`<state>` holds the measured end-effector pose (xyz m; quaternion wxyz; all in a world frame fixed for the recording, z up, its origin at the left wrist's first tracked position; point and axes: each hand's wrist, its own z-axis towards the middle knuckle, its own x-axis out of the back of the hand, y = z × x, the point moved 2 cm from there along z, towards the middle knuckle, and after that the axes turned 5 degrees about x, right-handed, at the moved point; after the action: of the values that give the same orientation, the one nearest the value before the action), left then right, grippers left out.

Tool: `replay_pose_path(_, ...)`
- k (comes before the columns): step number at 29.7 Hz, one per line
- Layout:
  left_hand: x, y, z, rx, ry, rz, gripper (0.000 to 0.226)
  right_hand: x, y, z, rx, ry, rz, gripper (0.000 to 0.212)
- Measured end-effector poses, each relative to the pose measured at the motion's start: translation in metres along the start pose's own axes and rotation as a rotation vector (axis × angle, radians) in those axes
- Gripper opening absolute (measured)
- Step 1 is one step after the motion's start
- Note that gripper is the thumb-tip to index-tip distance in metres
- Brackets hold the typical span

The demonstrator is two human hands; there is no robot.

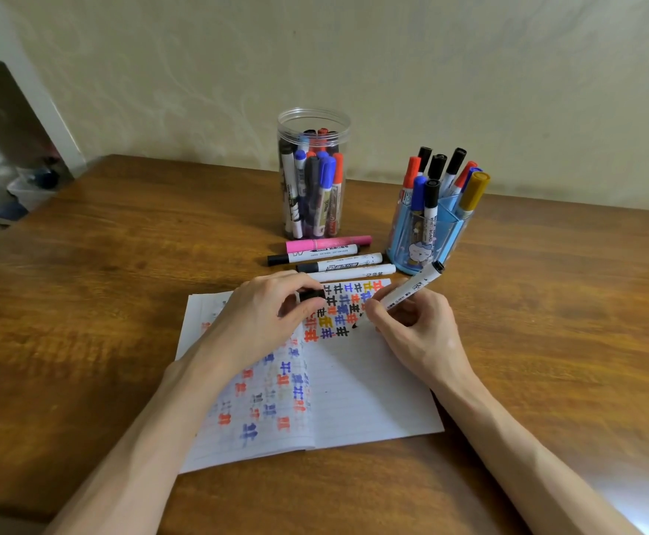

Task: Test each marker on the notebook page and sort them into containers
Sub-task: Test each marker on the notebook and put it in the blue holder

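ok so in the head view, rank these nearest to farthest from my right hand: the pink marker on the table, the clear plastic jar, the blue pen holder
From the right hand, which grips a white marker:
1. blue plastic pen holder, just beyond the hand.
2. pink marker, lying farther back and left.
3. clear plastic jar, behind the pink marker, towards the wall.

From the notebook (373, 380): table (83, 303) open at 9 and 3 o'clock, wide passage both sides. 12 o'clock blocked by a row of loose markers (338, 263) with the clear jar (313, 175) behind. Blue holder (423, 237) stands at 1 o'clock, close.
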<state>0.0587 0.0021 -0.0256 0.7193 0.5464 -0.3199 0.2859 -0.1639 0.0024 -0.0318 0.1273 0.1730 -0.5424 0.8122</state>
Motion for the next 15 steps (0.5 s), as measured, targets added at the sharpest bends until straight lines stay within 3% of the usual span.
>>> replay_pose_path(15,-0.0010,-0.0014,-0.0002,0.000,0.008,0.011,0.031,0.0006,0.0003,-0.0018,0.037,0.036,-0.036,0.017)
